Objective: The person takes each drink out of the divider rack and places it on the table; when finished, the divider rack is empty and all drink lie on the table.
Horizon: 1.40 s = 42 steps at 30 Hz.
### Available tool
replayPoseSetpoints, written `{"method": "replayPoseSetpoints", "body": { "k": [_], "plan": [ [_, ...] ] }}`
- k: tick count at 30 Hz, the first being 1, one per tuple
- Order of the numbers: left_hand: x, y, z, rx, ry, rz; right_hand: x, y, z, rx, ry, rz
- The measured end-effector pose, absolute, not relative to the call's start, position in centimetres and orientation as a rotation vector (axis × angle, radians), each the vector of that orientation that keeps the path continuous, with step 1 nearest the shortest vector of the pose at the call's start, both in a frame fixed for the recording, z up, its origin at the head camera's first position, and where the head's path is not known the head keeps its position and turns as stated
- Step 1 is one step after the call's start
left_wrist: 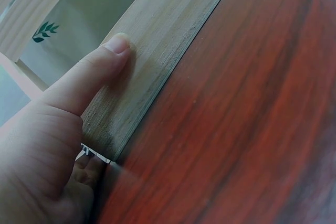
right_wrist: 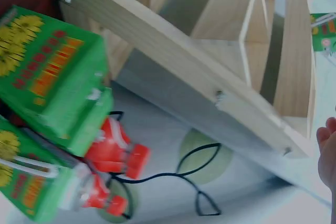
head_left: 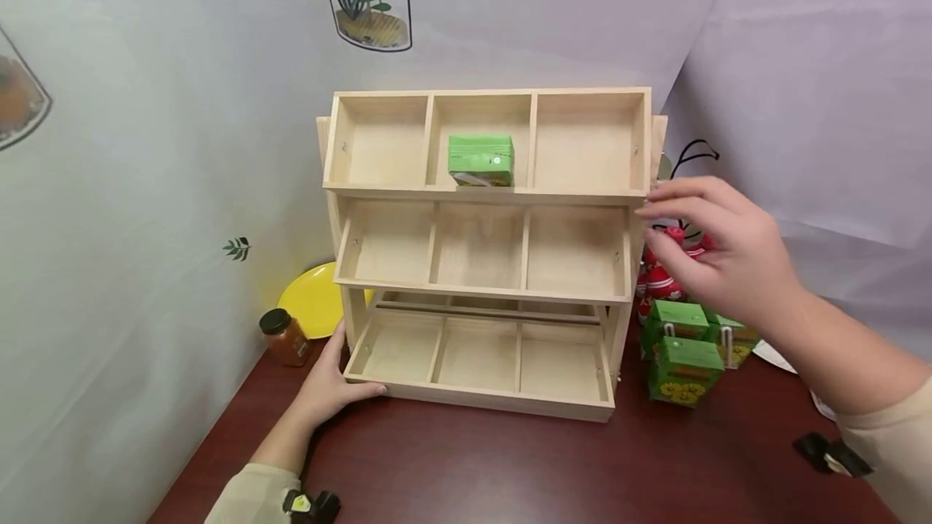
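Observation:
A three-tier wooden display rack [head_left: 476, 294] stands on the table, each tier split into three compartments. One green drink carton [head_left: 480, 156] sits in the top tier's middle compartment. My left hand [head_left: 325, 388] holds the rack's lower left corner; in the left wrist view, the thumb [left_wrist: 100, 66] presses the front board and the other fingers are partly hidden round the side. My right hand [head_left: 728, 253] is raised beside the rack's right end, fingers loosely bent, with nothing in it. Below it stand several green drink cartons [head_left: 684, 370] with sunflower pictures and white straws.
Red bottles [head_left: 661, 281] stand behind the cartons, right of the rack. To the left are a brown jar [head_left: 285, 338] with a black lid and a yellow plate [head_left: 313, 297]. White printed cloth [head_left: 546, 14] hangs behind the dark red table [head_left: 473, 467].

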State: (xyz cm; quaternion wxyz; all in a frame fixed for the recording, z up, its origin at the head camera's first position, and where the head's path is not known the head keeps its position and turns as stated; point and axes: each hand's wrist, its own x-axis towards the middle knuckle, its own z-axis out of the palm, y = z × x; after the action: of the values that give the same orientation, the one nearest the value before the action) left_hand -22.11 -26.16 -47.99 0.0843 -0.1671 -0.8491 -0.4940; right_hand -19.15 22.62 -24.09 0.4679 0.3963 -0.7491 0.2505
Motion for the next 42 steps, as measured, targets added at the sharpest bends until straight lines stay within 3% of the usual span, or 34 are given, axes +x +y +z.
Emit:
{"method": "replayPoseSetpoints", "body": {
  "k": [11,18,28,35,42],
  "plan": [
    [-22.8,-26.6,-49.3,-0.483,-2.542,-1.445,-21.9,19.5,-22.4,1.094,-1.923,0.564],
    [-23.5,-27.1,-50.1,-0.456,-2.537,-1.487,-23.7,17.0,-21.7,1.017,-2.073,0.652],
    [-22.4,-26.0,-47.6,-0.516,-2.513,-1.550,-25.8,12.9,-21.9,0.942,-2.179,0.846],
    [-22.4,-25.9,-47.9,-0.540,-2.495,-1.584,-26.4,11.1,-21.6,0.958,-2.110,0.582],
    [-22.2,-25.9,-47.5,-0.539,-2.495,-1.581,-26.6,10.3,-21.8,1.018,-2.095,0.615]
  ]
}}
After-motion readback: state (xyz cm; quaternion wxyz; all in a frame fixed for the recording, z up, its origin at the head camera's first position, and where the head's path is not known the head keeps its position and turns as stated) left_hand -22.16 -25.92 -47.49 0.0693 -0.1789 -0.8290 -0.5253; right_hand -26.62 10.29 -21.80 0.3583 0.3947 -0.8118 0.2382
